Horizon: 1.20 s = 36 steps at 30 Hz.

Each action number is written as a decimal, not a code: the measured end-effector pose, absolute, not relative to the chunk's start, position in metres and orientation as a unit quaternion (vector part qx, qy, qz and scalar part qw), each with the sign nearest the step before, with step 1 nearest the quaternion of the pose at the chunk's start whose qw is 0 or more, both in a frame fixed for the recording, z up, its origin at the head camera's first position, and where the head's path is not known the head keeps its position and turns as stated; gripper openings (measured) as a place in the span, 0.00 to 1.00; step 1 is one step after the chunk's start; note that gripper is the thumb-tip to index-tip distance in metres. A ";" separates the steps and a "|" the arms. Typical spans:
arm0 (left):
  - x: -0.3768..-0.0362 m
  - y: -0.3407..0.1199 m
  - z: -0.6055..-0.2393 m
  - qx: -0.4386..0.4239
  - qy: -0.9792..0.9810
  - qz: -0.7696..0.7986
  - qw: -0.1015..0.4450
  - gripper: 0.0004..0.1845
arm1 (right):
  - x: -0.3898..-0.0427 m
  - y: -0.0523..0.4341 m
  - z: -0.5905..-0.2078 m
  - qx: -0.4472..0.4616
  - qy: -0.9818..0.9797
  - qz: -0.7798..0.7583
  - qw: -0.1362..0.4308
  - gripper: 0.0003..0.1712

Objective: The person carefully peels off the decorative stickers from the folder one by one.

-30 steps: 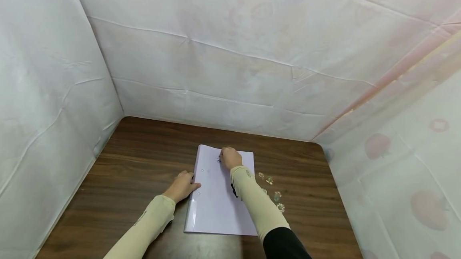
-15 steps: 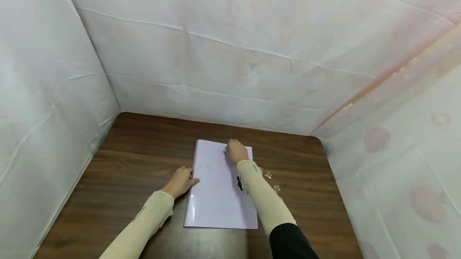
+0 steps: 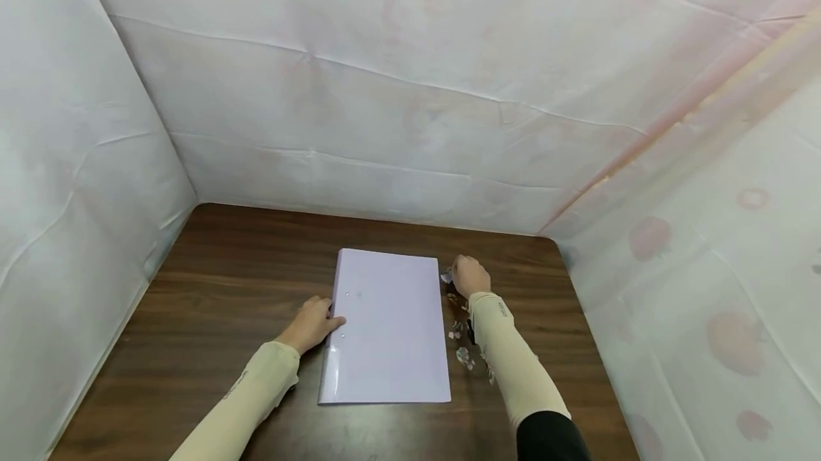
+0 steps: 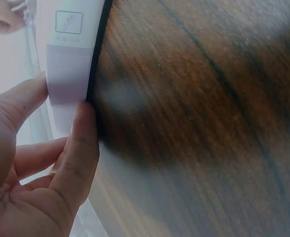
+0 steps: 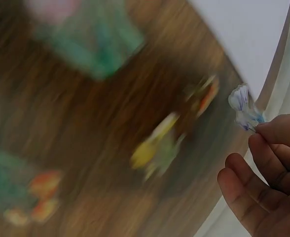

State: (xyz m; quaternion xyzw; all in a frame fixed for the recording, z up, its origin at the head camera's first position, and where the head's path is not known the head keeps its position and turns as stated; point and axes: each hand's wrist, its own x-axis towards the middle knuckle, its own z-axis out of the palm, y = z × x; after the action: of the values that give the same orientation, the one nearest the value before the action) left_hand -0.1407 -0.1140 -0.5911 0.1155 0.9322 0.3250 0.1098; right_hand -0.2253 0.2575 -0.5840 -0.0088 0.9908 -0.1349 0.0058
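Note:
A pale purple binder (image 3: 388,336) lies closed on the wooden table. My left hand (image 3: 309,323) grips its spine (image 4: 68,79), thumb on one side and fingertips on the other in the left wrist view. Just off the binder's upper right edge, my right hand (image 3: 471,276) pinches a small blue-purple flower sticker (image 5: 241,104) between thumb and index finger. Beneath that hand, several flower cutouts lie on the table, including a yellow one (image 5: 152,150) and a green-stemmed one with orange-red blooms (image 5: 41,197); they are blurred in the right wrist view.
More loose flower cutouts (image 3: 465,358) lie along the binder's right side, partly hidden by the right sleeve (image 3: 513,354). Pale printed sheeting (image 3: 385,126) walls off the back and both sides of the brown table (image 3: 244,261).
My right hand has moved right, from above the binder to over the table beside it, still pinching the flower sticker. The left hand keeps its hold on the spine.

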 end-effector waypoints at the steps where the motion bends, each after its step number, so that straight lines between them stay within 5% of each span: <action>1: -0.140 -0.115 -0.591 0.115 0.933 0.323 0.110 0.25 | -0.224 0.261 -0.586 -0.008 0.991 -0.133 0.005 0.08; 16: -0.143 -0.116 -0.593 0.108 0.933 0.320 0.125 0.28 | -0.213 0.271 -0.589 -0.010 0.992 -0.124 -0.016 0.09; 36: -0.151 -0.122 -0.595 0.112 0.928 0.332 0.124 0.21 | -0.173 0.211 -0.566 -0.102 0.986 -0.108 -0.076 0.07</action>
State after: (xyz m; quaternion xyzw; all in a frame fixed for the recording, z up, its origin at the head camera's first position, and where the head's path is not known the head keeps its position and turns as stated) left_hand -0.1510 -0.1215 -0.5948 0.1118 0.9283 0.3323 0.1241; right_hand -0.1729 0.2113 -0.5662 -0.1023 0.9860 -0.1077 -0.0757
